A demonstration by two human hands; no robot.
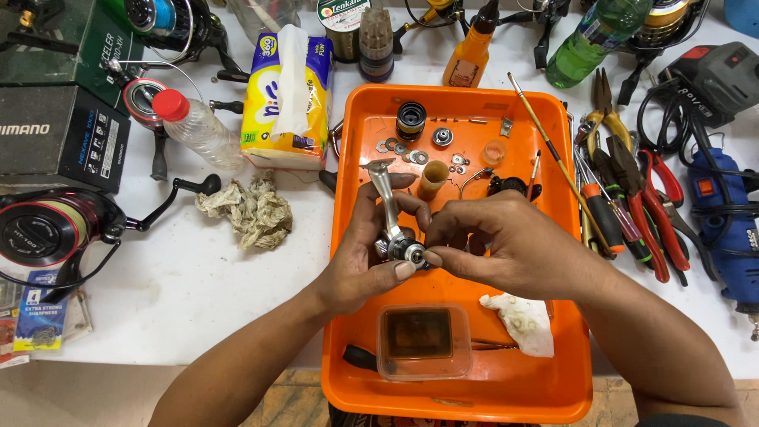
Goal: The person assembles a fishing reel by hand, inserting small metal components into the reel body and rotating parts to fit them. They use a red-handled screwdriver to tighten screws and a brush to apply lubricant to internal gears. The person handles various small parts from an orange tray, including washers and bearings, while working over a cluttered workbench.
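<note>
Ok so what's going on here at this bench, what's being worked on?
A person holds a small silver metal reel part over an orange tray. The left hand grips it, while the right hand pinches its round end. In the tray lie washers, a small clear tub and a stained white cloth. Pliers and screwdrivers lie right of the tray, and a fishing reel sits far left.

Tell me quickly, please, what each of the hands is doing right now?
Left hand: closed around a silver metal reel handle part, held over the orange tray.
Right hand: fingertips pinched on the same part's lower end.
</note>
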